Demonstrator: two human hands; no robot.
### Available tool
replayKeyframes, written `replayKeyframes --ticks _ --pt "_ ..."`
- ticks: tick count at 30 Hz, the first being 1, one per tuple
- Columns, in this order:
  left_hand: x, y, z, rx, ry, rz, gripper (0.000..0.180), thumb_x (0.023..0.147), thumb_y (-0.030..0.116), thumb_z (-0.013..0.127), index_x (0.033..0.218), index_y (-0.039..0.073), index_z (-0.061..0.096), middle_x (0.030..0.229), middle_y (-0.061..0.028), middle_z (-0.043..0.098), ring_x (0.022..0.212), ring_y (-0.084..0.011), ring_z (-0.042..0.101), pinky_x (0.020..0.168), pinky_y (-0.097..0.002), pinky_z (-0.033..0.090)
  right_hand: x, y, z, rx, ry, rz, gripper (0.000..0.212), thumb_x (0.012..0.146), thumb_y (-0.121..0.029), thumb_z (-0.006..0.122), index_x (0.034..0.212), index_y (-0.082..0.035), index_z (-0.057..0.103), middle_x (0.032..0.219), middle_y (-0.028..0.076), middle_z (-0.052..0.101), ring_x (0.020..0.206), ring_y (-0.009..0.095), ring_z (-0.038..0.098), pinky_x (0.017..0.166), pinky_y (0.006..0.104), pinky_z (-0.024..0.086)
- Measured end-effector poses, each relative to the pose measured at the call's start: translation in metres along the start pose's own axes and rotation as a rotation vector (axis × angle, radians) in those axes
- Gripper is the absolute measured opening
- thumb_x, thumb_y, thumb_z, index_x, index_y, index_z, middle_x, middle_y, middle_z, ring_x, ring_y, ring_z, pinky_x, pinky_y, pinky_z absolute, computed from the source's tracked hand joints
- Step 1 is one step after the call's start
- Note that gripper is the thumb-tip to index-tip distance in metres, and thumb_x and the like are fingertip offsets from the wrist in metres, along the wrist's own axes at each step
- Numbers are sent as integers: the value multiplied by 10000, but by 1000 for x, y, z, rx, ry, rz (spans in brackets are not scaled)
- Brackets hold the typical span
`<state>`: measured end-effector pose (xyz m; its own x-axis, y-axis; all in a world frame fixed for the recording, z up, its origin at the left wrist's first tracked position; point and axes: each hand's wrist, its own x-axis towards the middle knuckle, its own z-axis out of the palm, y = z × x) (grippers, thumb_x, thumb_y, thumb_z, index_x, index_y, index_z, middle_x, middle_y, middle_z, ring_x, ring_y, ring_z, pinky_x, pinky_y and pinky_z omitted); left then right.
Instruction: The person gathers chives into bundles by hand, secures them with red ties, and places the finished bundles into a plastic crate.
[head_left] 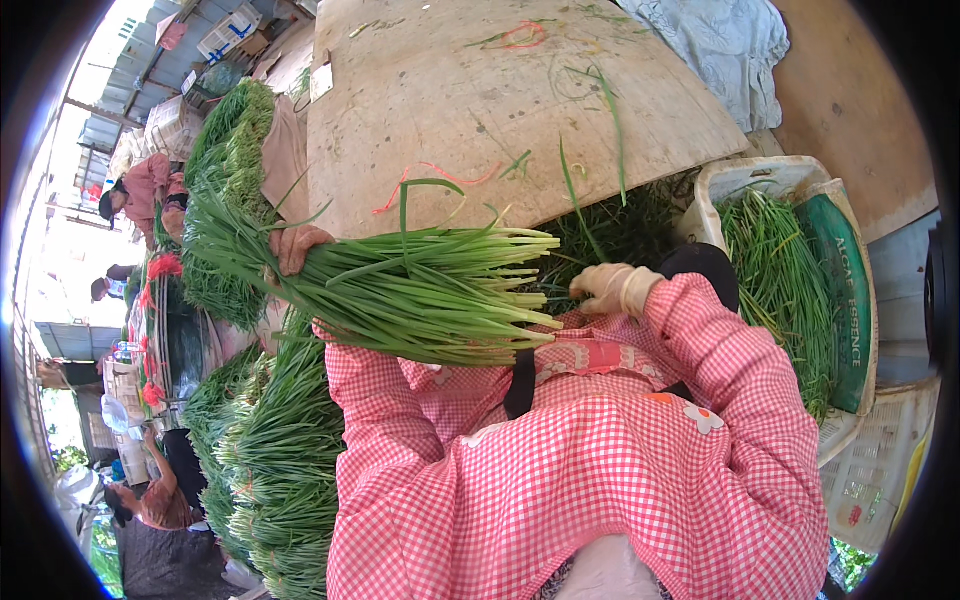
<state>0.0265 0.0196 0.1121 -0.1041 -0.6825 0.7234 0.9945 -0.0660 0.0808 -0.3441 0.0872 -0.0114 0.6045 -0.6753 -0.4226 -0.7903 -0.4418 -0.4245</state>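
Observation:
A thick bundle of garlic chives (430, 290) lies across in front of my chest, its pale cut ends toward the right and its green leaf tips toward the left. My left hand (297, 247) is closed around the leafy part, with some fingers hidden behind the blades. Just right of the pale ends, apart from them, is my right hand (607, 289) in a light glove. Its fingers are loosely bent and I see nothing in them. Beyond the bundle is a wooden board (430, 110) with loose blades and a red tie (430, 168) on it.
A white crate (735, 178) of loose chives (770, 270) stands at my right, with a green bag (838, 300) along its side. Piled chives (285, 460) rise close at my left. Several people sit farther left. Grey cloth (715, 50) lies at the far right of the board.

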Motion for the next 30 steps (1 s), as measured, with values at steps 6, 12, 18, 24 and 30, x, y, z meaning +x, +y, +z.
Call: replayKeyframes --ticks 6,12,18,24,30 --pt "-15 5 -11 1 -17 16 208 711 61 621 789 108 433 670 14 493 639 -113 486 828 -292 407 14 31 -37 -52 -62 174 270 815 -283 512 942 -68 618 857 148 637 845 345 595 730 394 469" --pt "-13 -6 -8 -66 86 -31 250 685 38 648 788 105 430 660 16 481 642 -111 485 800 -272 412 22 -45 -88 24 787 -279 355 847 -254 533 1179 -136 491 785 156 578 702 347 573 603 417 461" --pt "-14 -18 -12 -67 96 40 251 695 23 638 797 102 422 663 20 472 650 -108 481 806 -276 409 26 -59 -84 -104 468 -292 134 803 -195 554 905 -114 584 736 122 582 679 320 581 565 419 455" --pt "-22 -7 -16 -33 110 99 238 710 40 638 818 97 434 678 20 474 677 -118 492 857 -304 401 5 -43 -58 -75 417 -158 103 746 -164 553 791 -94 612 733 116 617 718 322 609 617 411 471" --pt "-7 -10 -17 -95 7 -58 172 708 59 576 739 114 415 638 24 448 623 -105 479 817 -290 409 6 18 0 -434 -199 223 184 744 -170 585 903 -158 677 894 65 660 833 263 634 677 370 501"
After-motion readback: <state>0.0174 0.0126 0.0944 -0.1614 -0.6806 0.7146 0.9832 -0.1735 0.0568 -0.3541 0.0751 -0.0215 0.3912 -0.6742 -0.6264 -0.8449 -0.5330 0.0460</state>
